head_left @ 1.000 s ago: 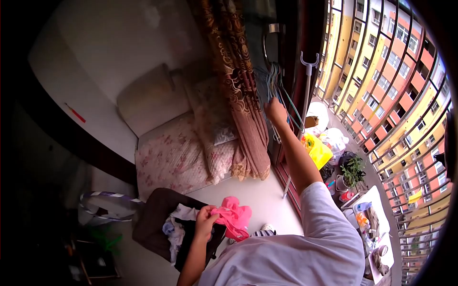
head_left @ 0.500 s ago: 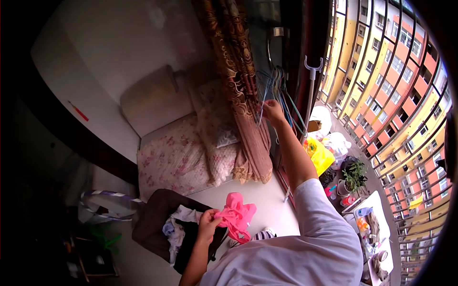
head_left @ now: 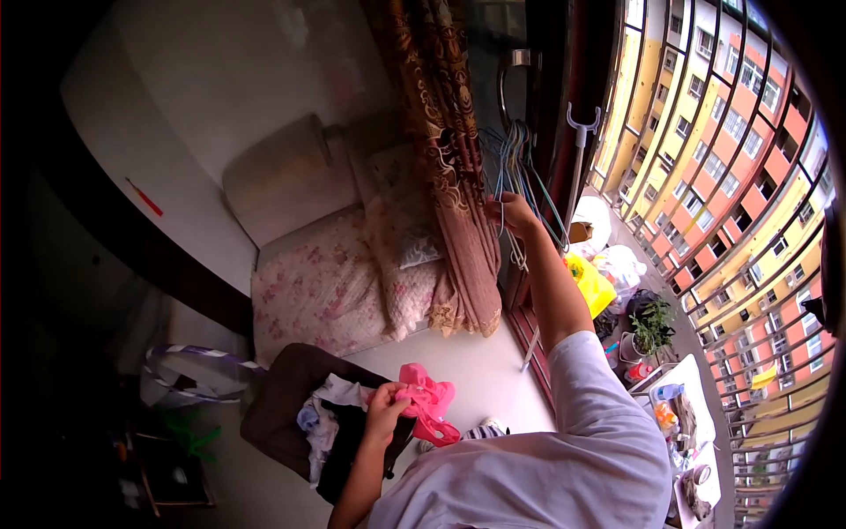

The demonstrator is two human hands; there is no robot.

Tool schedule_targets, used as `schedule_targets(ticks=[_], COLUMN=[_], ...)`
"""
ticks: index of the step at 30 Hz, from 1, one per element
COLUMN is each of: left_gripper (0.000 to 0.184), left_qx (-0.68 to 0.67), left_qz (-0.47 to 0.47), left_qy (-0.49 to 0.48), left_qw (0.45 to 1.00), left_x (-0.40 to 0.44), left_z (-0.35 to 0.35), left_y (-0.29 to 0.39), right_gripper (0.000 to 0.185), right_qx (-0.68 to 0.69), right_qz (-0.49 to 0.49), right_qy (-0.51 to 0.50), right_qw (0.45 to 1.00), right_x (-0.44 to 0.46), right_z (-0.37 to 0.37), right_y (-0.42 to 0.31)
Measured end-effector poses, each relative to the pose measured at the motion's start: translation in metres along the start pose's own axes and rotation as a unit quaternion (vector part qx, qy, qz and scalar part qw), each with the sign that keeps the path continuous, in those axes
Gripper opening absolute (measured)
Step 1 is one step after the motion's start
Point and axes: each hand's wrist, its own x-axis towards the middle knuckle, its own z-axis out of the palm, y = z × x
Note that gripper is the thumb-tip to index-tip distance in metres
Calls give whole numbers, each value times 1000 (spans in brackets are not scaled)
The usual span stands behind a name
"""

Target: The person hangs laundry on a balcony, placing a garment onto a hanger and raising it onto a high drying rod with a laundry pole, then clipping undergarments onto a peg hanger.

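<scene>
My left hand (head_left: 385, 413) is closed on a crumpled pink garment (head_left: 427, 403), with loose folds hanging to the right of the fingers. Beside that forearm lies a dark pile of cloth (head_left: 291, 388), with rumpled white clothing (head_left: 322, 430) on it. Farther out, my right hand (head_left: 515, 214) has its fingers closed around a thin wire clothes hanger (head_left: 501, 187). It belongs to a bunch of blue, white and green hangers (head_left: 520, 154) dangling from the door handle (head_left: 505, 84). The fingertips of the right hand are partly hidden by the curtain side.
A patterned curtain (head_left: 445, 176) hangs left of the hangers, before a seat with a floral cover (head_left: 326, 295). A forked pole (head_left: 577, 150) stands by the door frame. On the balcony are a yellow bag (head_left: 590, 286), a potted plant (head_left: 650, 326) and a cluttered white table (head_left: 705, 423).
My right hand has shifted slightly right and down, and the hanger at its fingers has moved with it. My left hand and the pink garment stay nearly in place, the garment drooping a little lower.
</scene>
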Motion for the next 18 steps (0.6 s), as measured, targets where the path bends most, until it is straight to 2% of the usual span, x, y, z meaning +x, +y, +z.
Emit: schedule_targets(ticks=[2, 4, 12, 15, 17, 18], left_gripper=[25, 25, 23, 23, 23, 23], left_qx=[13, 9, -13, -12, -14, -11], left_qz=[11, 15, -10, -12, -11, -8], left_qy=[-4, -9, -5, -7, -7, -15], left_qw=[1000, 1000, 1000, 1000, 1000, 1000], left_x=[1, 1, -5, -7, -7, -5], left_z=[-2, -3, -4, -3, -2, -4], left_y=[-2, -2, 2, 4, 3, 1], right_gripper=[16, 15, 14, 18, 20, 20], right_qx=[-6, -34, 7, -44, -160, -162], right_qz=[35, -31, -62, -56, -157, -157], right_qy=[63, 68, 89, 83, 102, 100], right_qw=[997, 997, 994, 994, 969, 969], right_x=[-15, -14, -25, -22, -11, -8], right_z=[8, 4, -1, -6, -9, -13], right_y=[-16, -13, -21, -17, -9, -5])
